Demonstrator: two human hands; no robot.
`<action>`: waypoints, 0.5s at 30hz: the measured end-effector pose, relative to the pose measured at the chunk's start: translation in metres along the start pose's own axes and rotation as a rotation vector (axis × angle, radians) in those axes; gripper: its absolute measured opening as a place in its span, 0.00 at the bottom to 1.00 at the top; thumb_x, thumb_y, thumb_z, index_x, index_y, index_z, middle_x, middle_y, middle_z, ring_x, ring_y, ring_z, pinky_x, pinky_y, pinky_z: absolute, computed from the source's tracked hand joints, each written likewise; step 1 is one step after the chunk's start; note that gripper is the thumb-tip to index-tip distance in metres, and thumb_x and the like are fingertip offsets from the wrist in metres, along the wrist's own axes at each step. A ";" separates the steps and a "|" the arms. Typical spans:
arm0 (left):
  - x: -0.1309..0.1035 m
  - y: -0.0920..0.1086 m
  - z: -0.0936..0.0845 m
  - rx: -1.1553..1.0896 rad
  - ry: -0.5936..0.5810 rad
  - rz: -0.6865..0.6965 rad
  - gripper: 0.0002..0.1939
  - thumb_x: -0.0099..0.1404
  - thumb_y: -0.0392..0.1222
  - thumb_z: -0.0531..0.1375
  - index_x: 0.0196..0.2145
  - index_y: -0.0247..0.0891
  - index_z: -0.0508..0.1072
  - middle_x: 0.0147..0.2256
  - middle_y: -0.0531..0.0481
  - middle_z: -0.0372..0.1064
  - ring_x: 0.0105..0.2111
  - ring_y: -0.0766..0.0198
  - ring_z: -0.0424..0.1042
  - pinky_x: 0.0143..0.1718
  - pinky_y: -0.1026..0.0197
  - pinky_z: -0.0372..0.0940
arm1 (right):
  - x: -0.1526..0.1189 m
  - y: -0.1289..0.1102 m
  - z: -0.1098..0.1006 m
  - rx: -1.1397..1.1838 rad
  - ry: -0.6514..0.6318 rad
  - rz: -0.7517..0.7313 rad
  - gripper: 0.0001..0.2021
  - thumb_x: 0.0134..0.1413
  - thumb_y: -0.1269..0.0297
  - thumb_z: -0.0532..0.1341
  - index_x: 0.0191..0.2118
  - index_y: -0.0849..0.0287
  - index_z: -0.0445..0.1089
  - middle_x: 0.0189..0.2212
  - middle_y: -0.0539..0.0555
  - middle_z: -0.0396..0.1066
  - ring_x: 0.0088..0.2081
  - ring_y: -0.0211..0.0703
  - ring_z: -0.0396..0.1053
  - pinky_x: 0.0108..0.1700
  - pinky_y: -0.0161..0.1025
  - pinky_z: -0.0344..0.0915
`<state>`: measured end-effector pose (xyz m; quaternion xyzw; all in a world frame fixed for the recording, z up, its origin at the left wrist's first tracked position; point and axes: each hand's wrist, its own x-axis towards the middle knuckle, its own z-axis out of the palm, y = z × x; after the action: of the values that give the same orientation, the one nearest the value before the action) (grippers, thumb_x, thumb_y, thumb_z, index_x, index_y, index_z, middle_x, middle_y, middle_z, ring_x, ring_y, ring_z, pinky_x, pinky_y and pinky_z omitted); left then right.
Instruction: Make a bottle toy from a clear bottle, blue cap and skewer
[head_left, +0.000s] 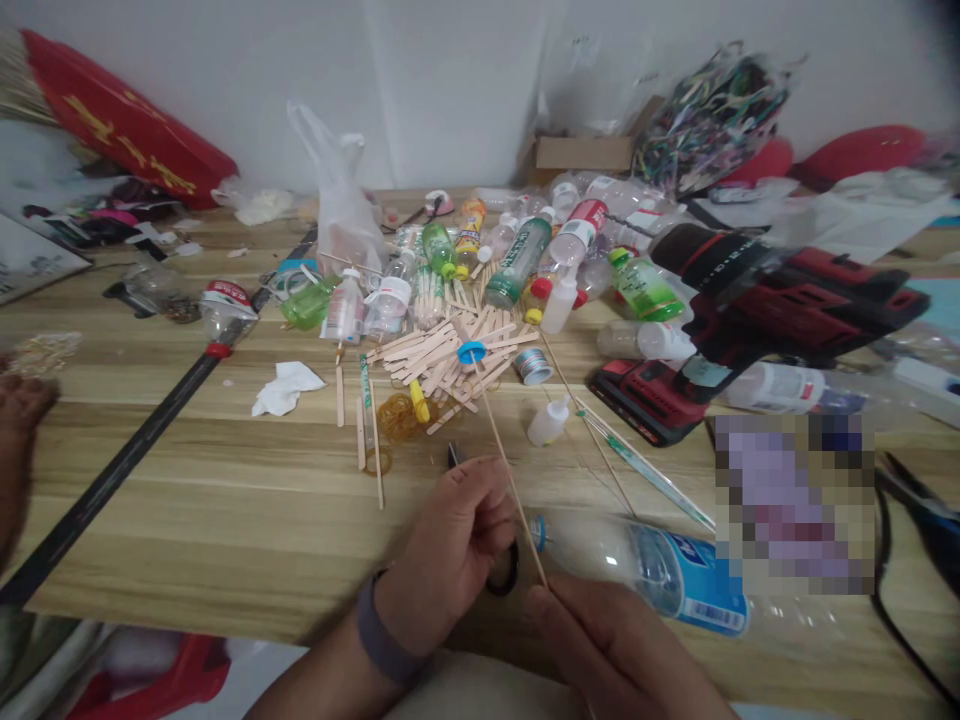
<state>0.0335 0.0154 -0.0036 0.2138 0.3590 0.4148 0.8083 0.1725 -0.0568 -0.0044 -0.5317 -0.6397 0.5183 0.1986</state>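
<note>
A long thin wooden stick (495,432) runs up from the front edge of the table, with a blue bottle cap (472,352) at its far end. My right hand (600,625) is closed on the stick's near part. Beside the middle of the stick, my left hand (469,515) has its fingers curled; what they hold, if anything, is hidden. Scissors (504,572) lie partly behind my left hand. A clear bottle with a blue label (686,575) lies to the right, its neck near the stick. Flat wooden sticks (431,360) are piled beyond the cap.
A red and black power drill (750,310) stands at the right. Rubber bands (401,418), a small white bottle (548,421) and a tin (533,366) sit mid-table. Plastic bottles crowd the back. Another person's hand (22,430) is at the left edge.
</note>
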 end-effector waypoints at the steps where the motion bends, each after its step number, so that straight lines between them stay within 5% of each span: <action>1: 0.001 0.001 0.000 -0.006 0.004 0.013 0.30 0.51 0.51 0.70 0.18 0.41 0.49 0.17 0.64 0.39 0.19 0.74 0.37 0.18 0.65 0.36 | 0.000 0.001 0.000 0.000 -0.016 -0.009 0.20 0.69 0.55 0.44 0.26 0.57 0.52 0.23 0.47 0.56 0.27 0.38 0.52 0.30 0.38 0.47; 8: 0.008 0.008 -0.001 -0.046 0.029 0.044 0.31 0.51 0.49 0.71 0.19 0.41 0.48 0.18 0.64 0.39 0.19 0.74 0.39 0.18 0.66 0.38 | 0.000 0.001 0.002 0.059 -0.052 0.043 0.22 0.69 0.50 0.44 0.27 0.57 0.54 0.23 0.48 0.55 0.27 0.38 0.51 0.29 0.37 0.48; 15: 0.013 0.010 -0.010 -0.024 0.019 0.038 0.31 0.49 0.50 0.73 0.19 0.41 0.50 0.17 0.64 0.40 0.19 0.74 0.37 0.18 0.66 0.36 | -0.001 -0.005 0.003 0.323 -0.100 0.134 0.34 0.59 0.28 0.44 0.25 0.57 0.55 0.20 0.47 0.52 0.24 0.37 0.49 0.27 0.36 0.47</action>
<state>0.0264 0.0323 -0.0091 0.2070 0.3577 0.4365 0.7991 0.1683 -0.0585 -0.0006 -0.5081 -0.5204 0.6520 0.2143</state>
